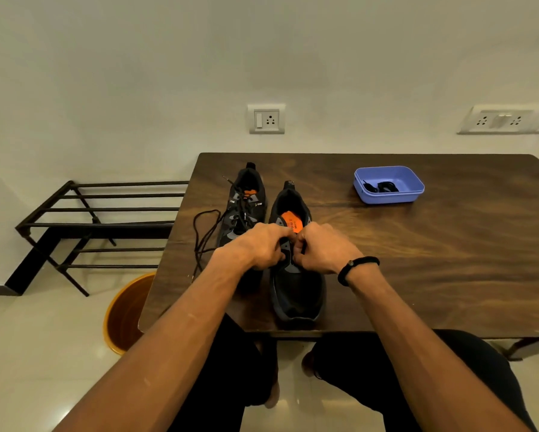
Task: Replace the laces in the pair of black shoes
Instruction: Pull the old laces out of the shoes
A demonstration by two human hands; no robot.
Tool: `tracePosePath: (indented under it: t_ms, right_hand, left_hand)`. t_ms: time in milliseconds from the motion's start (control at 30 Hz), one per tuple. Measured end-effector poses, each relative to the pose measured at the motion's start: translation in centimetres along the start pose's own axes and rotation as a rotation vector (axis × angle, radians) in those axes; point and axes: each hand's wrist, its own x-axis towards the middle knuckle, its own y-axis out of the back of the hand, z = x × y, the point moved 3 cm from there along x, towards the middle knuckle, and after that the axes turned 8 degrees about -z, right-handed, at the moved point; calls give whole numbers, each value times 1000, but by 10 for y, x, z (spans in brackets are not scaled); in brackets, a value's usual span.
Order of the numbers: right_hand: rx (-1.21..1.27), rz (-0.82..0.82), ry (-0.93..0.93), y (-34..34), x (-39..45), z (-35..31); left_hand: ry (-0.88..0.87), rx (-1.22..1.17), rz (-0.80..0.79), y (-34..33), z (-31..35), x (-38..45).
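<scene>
Two black shoes stand side by side on the wooden table (pixel 418 260), toes toward me. The left shoe (pixel 246 201) is laced, and its loose black lace (pixel 204 232) trails over the table's left edge. The right shoe (pixel 296 291) shows an orange insole and no lace over its toe half. My left hand (pixel 259 247) and my right hand (pixel 321 249) meet over the right shoe's eyelets, fingers pinched together at its tongue. What they pinch is hidden. A blue tray (pixel 411 194) at the back holds a coiled black lace (pixel 383 187).
A black metal shoe rack (pixel 100 226) stands left of the table against the wall. An orange bucket (pixel 128 313) sits on the floor by the table's near left corner. My knees are under the table's front edge. Wall sockets sit above the table.
</scene>
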Motion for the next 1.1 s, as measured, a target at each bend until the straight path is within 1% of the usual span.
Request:
tracePosePath:
  t_ms: [67, 133, 267, 333, 400, 467, 533, 567, 633, 700, 767, 800, 867, 900, 1000, 1100]
  right_hand:
    - [-4, 42, -4, -1, -2, -2]
    - [-6, 77, -18, 0, -4, -3]
    - [43, 171, -63, -4, -16, -6]
    - [100, 264, -132, -5, -24, -7]
    - [217, 352, -241, -2, -33, -2]
    - [333, 384, -357, 0, -42, 10]
    - [363, 360, -418, -1, -50, 19]
    - [318, 344, -411, -2, -51, 21]
    - [159, 327, -299, 1, -51, 16]
    - [41, 300, -107, 12, -44, 4]
    - [-36, 198, 18, 22, -32, -5]
    - [-80, 133, 38, 23, -24, -8]
    - [-146, 35, 34, 16, -14, -9]
    - [-142, 19, 34, 10, -10, -9]
    - [-64, 33, 29, 2, -3, -6]
    - [59, 76, -44, 5, -5, -6]
  left_hand:
    - [9, 18, -2, -2, 2, 0]
    - [1, 31, 33, -1, 1, 3]
    - [-13, 3, 66, 0, -1, 0]
    - [-27, -25, 58, -1, -1, -1]
    - [-41, -43, 39, -1, -4, -2]
    - [-67, -78, 17, 0, -7, -4]
    - [-93, -96, 7, 0, -9, -6]
    - [-99, -97, 12, 0, -9, -7]
    - [-101, -86, 38, -3, -8, -6]
    - [-87, -65, 60, -4, -8, -6]
    - [-72, -81, 57, -5, -6, -5]
    - [-63, -87, 54, -4, -6, -4]
    - [-56, -81, 59, -4, -6, -6]
    - [-56, -80, 63, -4, -8, -7]
    - [-68, -91, 71, -3, -10, -9]
    - [-74, -92, 70, -1, -9, -5]
